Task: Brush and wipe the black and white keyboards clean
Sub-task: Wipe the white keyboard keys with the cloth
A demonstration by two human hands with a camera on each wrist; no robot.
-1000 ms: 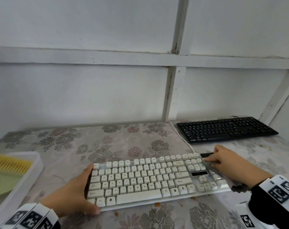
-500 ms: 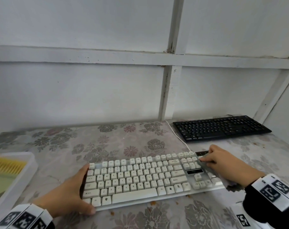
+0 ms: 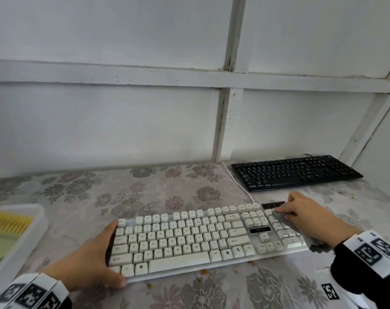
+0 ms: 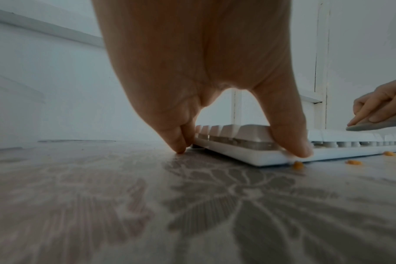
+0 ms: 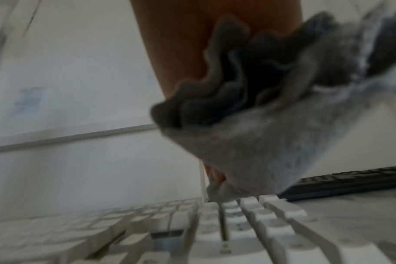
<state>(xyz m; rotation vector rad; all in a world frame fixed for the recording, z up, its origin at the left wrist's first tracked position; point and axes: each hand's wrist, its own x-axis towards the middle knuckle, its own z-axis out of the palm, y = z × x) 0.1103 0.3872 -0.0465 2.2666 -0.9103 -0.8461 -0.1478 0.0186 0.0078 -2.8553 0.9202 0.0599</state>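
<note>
A white keyboard [image 3: 189, 237] lies on the flowered tabletop near me; the left wrist view shows its near-left corner [image 4: 249, 153], and the right wrist view its keys [image 5: 226, 232]. My left hand [image 3: 89, 264] grips its left end, thumb [image 4: 292, 142] on the front edge and fingers [image 4: 179, 141] at the side. My right hand [image 3: 305, 217] presses a grey cloth [image 5: 271, 134] onto the number-pad keys at the keyboard's right end; the cloth [image 3: 281, 219] trails under the palm. A black keyboard [image 3: 294, 171] sits at the back right, and its edge [image 5: 350, 182] shows in the right wrist view.
A white tray [image 3: 17, 239] at the left edge holds a yellow-bristled brush [image 3: 9, 221] and something pale green. Orange crumbs [image 4: 297, 165] lie on the table along the white keyboard's front edge. A white cable [image 3: 236, 180] runs back towards the white panelled wall.
My right hand has moved the cloth a little along the top of the number pad. The left hand keeps its grip on the keyboard's left end. The head view has shifted slightly.
</note>
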